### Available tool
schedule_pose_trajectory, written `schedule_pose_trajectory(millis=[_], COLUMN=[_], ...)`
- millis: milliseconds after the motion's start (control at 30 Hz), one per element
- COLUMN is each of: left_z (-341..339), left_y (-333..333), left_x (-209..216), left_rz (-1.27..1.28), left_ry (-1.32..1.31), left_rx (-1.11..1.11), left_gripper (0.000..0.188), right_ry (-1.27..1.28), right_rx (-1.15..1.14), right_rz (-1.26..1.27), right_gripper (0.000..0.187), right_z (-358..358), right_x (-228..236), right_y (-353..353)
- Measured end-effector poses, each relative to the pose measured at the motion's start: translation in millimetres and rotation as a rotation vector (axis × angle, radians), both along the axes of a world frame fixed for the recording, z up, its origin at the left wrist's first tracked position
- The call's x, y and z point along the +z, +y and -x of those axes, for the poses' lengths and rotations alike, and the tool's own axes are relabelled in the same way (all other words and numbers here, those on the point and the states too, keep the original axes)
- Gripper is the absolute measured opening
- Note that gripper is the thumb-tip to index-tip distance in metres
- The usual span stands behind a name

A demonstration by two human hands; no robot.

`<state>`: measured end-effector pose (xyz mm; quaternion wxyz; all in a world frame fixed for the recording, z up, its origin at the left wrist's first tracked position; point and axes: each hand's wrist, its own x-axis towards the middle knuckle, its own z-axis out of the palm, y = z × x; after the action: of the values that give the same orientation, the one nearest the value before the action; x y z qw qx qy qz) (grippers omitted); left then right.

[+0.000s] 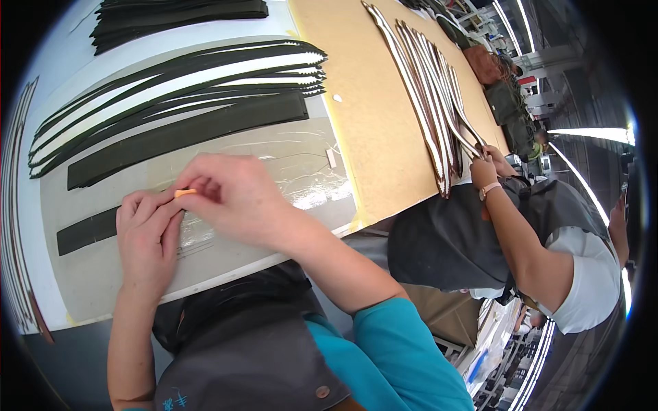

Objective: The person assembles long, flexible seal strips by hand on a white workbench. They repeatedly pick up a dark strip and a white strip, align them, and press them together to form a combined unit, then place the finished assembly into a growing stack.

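Note:
A dark flat strip lies on the grey work mat, its right end hidden under my hands. My left hand grips that strip, fingers bent over it. Close against it, my right hand is closed in a pinch at the strip's hidden end. A small orange piece shows at the right thumb and fingertips; whether it is worn or held, I cannot tell. What else the pinch holds is hidden. Just beyond my hands lies a wider dark strip.
Behind are a pile of black-and-white strips and a dark stack. Thin brown strips lie far left. To the right, a co-worker's hands hold brown-and-white strips on the tan board. A small pale piece rests on the mat.

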<state>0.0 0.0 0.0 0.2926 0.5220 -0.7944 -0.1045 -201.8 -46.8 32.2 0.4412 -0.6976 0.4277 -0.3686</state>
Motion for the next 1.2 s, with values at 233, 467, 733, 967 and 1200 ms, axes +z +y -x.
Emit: schedule_pose_trajectory(millis=[233, 467, 733, 967, 1200], left_z=[2, -3, -1, -1, -4], left_y=[1, 7, 6, 5, 5], left_x=[1, -2, -7, -9, -9], left_rz=[0.052, 0.048, 0.031, 0.052, 0.028], left_ry=[0.033, 0.134, 0.106, 0.149, 0.156], left_rx=[0.009, 0.041, 0.039, 0.036, 0.034], left_gripper=[0.023, 0.027, 0.031, 0.027, 0.024], right_ry=[-0.066, 0.007, 0.112, 0.160, 0.132], right_rx=[-0.095, -0.196, -0.187, -0.215, -0.218], right_rz=[-0.108, -0.283, -0.256, -0.249, -0.278], right_gripper=[0.015, 0.010, 0.009, 0.007, 0.006], right_z=[-16, -2, -22, -26, -29], right_x=[-19, 2, -2, -5, -8], right_y=[3, -1, -5, -10, -10])
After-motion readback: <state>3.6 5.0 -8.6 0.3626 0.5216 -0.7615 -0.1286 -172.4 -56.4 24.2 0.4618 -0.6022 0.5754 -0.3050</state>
